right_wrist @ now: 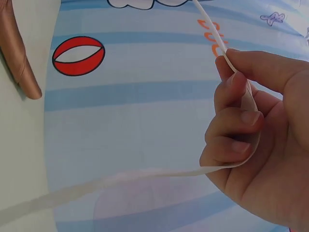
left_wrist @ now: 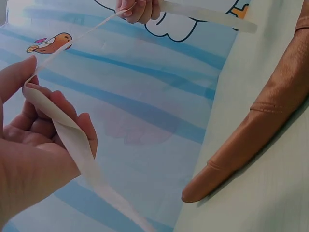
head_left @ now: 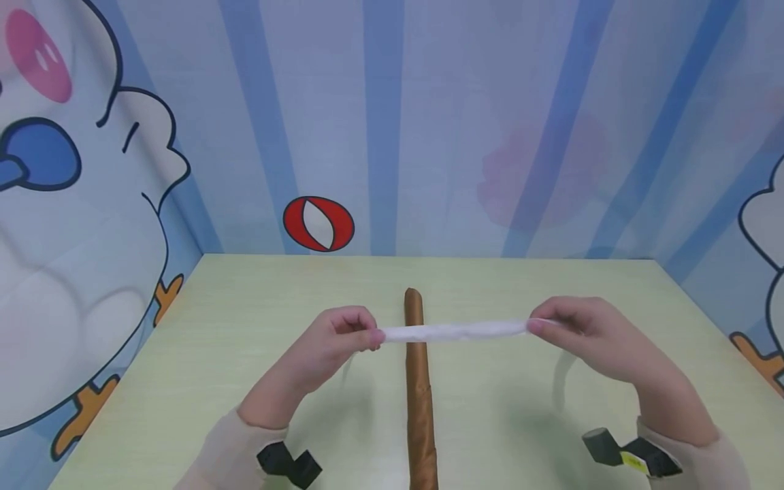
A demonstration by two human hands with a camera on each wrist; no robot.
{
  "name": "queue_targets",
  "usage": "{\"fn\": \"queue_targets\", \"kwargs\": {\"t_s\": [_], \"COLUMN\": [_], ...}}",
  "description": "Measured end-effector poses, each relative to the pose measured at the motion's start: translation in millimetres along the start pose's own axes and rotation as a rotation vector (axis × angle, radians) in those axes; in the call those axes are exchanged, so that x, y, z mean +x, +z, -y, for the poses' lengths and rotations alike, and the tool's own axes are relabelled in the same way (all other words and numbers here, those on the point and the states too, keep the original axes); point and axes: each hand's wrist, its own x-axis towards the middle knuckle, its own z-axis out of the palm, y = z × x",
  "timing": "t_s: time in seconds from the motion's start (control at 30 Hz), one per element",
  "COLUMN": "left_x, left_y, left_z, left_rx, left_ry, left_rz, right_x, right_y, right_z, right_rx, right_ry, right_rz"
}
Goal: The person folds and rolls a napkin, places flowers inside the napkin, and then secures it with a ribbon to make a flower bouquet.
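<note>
A narrow white strip of soft, fabric-like material (head_left: 465, 331) is stretched level between the two hands. My left hand (head_left: 343, 333) pinches one end of the span between thumb and forefinger. At the other side my right hand (head_left: 591, 333) pinches it the same way. In the left wrist view a loose tail of the strip (left_wrist: 79, 145) runs down past the left fingers. Another tail (right_wrist: 135, 176) trails from under the curled right fingers in the right wrist view. Below the span lies a long brown leather-like rod (head_left: 419, 401) with a rounded tip; the strip crosses over it in the head view.
The pale table (head_left: 245, 292) ends at a blue striped backdrop (head_left: 441, 136) with printed cartoon figures and a red ball (head_left: 318, 224). Small black devices (head_left: 289, 465) sit on both sleeves.
</note>
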Motion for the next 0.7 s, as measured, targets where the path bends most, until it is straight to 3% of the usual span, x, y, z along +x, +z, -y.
{"fn": "queue_targets", "kwargs": {"t_s": [0.17, 0.4, 0.7], "left_x": [2.0, 16.4, 43.8], "left_y": [-12.9, -36.5, -61.2], "left_z": [4.7, 13.7, 26.3], "left_rx": [0.043, 0.136, 0.063], "left_ry": [-0.032, -0.126, -0.158], "left_rz": [-0.048, -0.186, -0.314], "right_x": [5.4, 24.3, 72.1], "right_y": [-1.8, -1.3, 15.8], "right_z": [-13.1, -31.6, -55.9], "right_rx": [-0.022, 0.002, 0.046], "right_ry": [0.094, 0.197, 0.298], "right_rz": [0.01, 0.041, 0.067]}}
